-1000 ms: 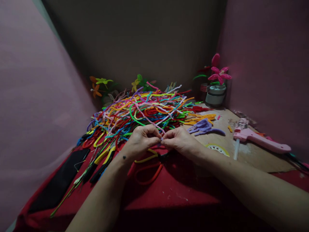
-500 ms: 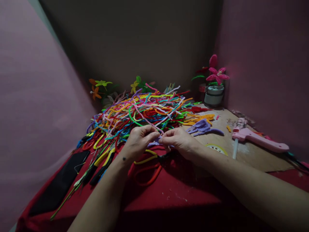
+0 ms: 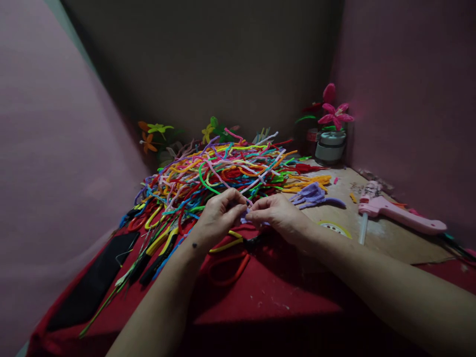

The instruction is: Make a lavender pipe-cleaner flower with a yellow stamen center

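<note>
My left hand [image 3: 219, 213] and my right hand [image 3: 277, 215] meet above the front of the table, fingertips nearly touching. Both are closed in a pinch on a thin purple pipe cleaner [image 3: 243, 216], mostly hidden by the fingers. Below them on the red cloth lie scissors [image 3: 238, 271] with red and yellow handle loops. Just behind the hands rises a big heap of colourful pipe cleaners [image 3: 226, 168]. To the right of my right hand rests a bundle of bent purple pipe cleaner pieces [image 3: 312, 194].
A pink glue gun [image 3: 405, 213] and a tape roll [image 3: 334, 228] lie on a brown board [image 3: 394, 250] at right. Pliers [image 3: 161, 253] and a black phone-like slab [image 3: 92, 282] are at left. Behind stand pipe cleaner flowers, one pink [image 3: 336, 116] above a grey pot [image 3: 330, 147].
Both hands stay together at the same spot, with the fingers shifting only slightly around the purple pipe cleaner. The whole view has drifted a few pixels.
</note>
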`<state>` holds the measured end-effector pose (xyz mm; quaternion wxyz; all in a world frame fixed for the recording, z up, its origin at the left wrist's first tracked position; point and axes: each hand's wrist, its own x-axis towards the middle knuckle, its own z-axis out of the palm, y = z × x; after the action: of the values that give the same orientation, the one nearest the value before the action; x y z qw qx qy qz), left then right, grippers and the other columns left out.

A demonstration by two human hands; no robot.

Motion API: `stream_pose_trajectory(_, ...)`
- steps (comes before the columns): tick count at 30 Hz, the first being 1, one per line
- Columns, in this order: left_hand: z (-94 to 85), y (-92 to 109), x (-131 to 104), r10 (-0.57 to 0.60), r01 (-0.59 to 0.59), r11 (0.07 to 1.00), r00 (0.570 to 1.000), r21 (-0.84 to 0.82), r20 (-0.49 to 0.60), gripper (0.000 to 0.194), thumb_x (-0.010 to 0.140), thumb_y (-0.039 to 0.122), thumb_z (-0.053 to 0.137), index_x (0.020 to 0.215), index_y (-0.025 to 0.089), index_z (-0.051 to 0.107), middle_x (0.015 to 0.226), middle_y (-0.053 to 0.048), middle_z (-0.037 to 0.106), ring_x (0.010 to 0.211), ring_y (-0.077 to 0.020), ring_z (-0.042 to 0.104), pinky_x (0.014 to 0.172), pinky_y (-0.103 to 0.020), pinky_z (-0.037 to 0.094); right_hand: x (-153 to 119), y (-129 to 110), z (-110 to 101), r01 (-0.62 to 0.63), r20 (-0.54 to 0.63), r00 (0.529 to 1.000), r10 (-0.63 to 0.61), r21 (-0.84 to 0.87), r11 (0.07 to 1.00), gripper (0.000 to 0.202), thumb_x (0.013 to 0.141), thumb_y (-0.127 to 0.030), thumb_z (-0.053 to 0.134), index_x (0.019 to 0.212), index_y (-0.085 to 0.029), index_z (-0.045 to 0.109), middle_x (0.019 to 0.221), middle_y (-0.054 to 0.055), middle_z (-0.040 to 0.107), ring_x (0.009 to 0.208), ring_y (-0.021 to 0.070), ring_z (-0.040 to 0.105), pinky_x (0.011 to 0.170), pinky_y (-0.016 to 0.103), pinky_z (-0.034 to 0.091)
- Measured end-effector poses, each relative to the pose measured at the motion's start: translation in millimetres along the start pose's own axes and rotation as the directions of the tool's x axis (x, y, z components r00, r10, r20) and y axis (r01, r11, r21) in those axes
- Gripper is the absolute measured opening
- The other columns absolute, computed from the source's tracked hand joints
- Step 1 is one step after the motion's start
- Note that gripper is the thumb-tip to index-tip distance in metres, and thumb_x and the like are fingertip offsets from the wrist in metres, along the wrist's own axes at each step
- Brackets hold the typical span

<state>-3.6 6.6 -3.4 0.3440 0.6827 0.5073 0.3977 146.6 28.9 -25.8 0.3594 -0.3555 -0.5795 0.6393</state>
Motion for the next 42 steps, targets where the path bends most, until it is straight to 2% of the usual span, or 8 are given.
stream_pose_trajectory(5, -3.0, 3.7, -1.0, -0.049, 0.05, 0.999, 0.998, -0.009, 0.027, 0.009, 0.071, 0.021, 0.058, 0.065, 0.015, 0.056, 0.053, 0.004, 0.051, 0.046, -0.0065, 0.044, 0.045, -0.019, 0.035, -1.0, 0.9, -0.3, -0.046, 0.048, 0.998, 0.046, -0.008, 0.999, 0.015, 0.059, -0.019, 0.061, 0.047, -0.013, 0.055, 0.038, -0.006, 0.042, 0.038, 0.004, 0.03, 0.042, 0.022, 0.02)
stream_pose_trajectory(8, -6.5, 4.5, -1.8, -0.119, 0.134, 0.976, 0.989, -0.174, 0.092, 0.009, 0.07, 0.022, 0.062, 0.07, 0.015, 0.058, 0.057, 0.003, 0.054, 0.046, -0.0062, 0.046, 0.045, -0.018, 0.036, -2.1, -1.7, 1.0, -0.012, 0.037, 0.999, 0.01, 0.05, 0.999, 0.012, 0.058, -0.019, 0.061, 0.049, -0.012, 0.057, 0.038, -0.006, 0.043, 0.038, 0.0043, 0.031, 0.043, 0.022, 0.02)
stream_pose_trajectory(13, -7.1, -2.4, -0.8, -0.131, 0.187, 0.883, 0.979, -0.43, 0.157, 0.015, 0.069, 0.025, 0.066, 0.08, 0.017, 0.06, 0.065, 0.002, 0.055, 0.05, -0.0068, 0.048, 0.048, -0.019, 0.037, -4.3, -7.0, 2.7, 0.0, 0.042, 0.999, -0.006, 0.142, 0.99, 0.014, 0.056, -0.019, 0.062, 0.048, -0.013, 0.053, 0.041, -0.006, 0.042, 0.04, 0.0047, 0.032, 0.045, 0.023, 0.022)
stream_pose_trajectory(21, -0.2, -3.2, 0.8, -0.195, 0.196, 0.952, 0.98, -0.235, 0.029, 0.019, 0.07, 0.032, 0.065, 0.07, 0.014, 0.059, 0.054, 0.004, 0.048, 0.044, -0.004, 0.04, 0.043, -0.016, 0.03, 0.4, 5.3, 2.4, 0.086, 0.085, 0.992, -0.094, 0.094, 0.992, 0.022, 0.064, -0.025, 0.06, 0.048, -0.013, 0.049, 0.044, -0.006, 0.039, 0.043, 0.0041, 0.029, 0.046, 0.022, 0.02)
stream_pose_trajectory(26, 1.4, -4.2, 0.3, -0.19, 0.193, 0.923, 0.981, -0.334, 0.04, 0.019, 0.069, 0.03, 0.066, 0.068, 0.014, 0.057, 0.056, 0.003, 0.05, 0.048, -0.0048, 0.045, 0.046, -0.016, 0.035, -0.9, 2.8, 3.7, 0.06, 0.09, 0.994, -0.069, 0.098, 0.993, 0.025, 0.062, -0.03, 0.063, 0.049, -0.014, 0.05, 0.043, -0.007, 0.039, 0.041, 0.0043, 0.029, 0.044, 0.023, 0.019)
stream_pose_trajectory(29, 3.6, -3.8, 0.1, -0.198, 0.198, 0.876, 0.979, -0.439, 0.046, 0.02, 0.073, 0.033, 0.062, 0.07, 0.015, 0.054, 0.055, 0.004, 0.049, 0.044, -0.0036, 0.042, 0.043, -0.015, 0.033, -2.5, -1.2, 4.1, 0.059, 0.056, 0.996, -0.066, 0.123, 0.991, 0.024, 0.059, -0.032, 0.065, 0.05, -0.013, 0.052, 0.042, -0.006, 0.04, 0.041, 0.0045, 0.029, 0.044, 0.023, 0.019)
stream_pose_trajectory(34, 9.0, -2.7, 0.8, -0.193, 0.145, 0.788, 0.981, -0.599, -0.017, 0.019, 0.072, 0.033, 0.064, 0.077, 0.018, 0.054, 0.052, 0.007, 0.047, 0.035, -0.0006, 0.033, 0.038, -0.014, 0.028, -3.0, -5.5, 2.6, 0.061, 0.03, 0.997, -0.065, 0.137, 0.989, 0.02, 0.061, -0.029, 0.063, 0.052, -0.013, 0.054, 0.042, -0.005, 0.044, 0.04, 0.0051, 0.033, 0.044, 0.023, 0.022)
stream_pose_trajectory(42, 15.2, -6.1, 3.1, -0.204, 0.069, 0.836, 0.96, -0.544, -0.192, 0.022, 0.069, 0.03, 0.066, 0.062, 0.015, 0.051, 0.041, 0.008, 0.041, 0.031, -0.0014, 0.029, 0.033, -0.014, 0.022, -3.1, -4.1, 5.0, 0.084, 0.027, 0.996, -0.087, 0.11, 0.99, 0.022, 0.06, -0.027, 0.062, 0.047, -0.014, 0.05, 0.039, -0.006, 0.04, 0.039, 0.0043, 0.029, 0.043, 0.023, 0.019)
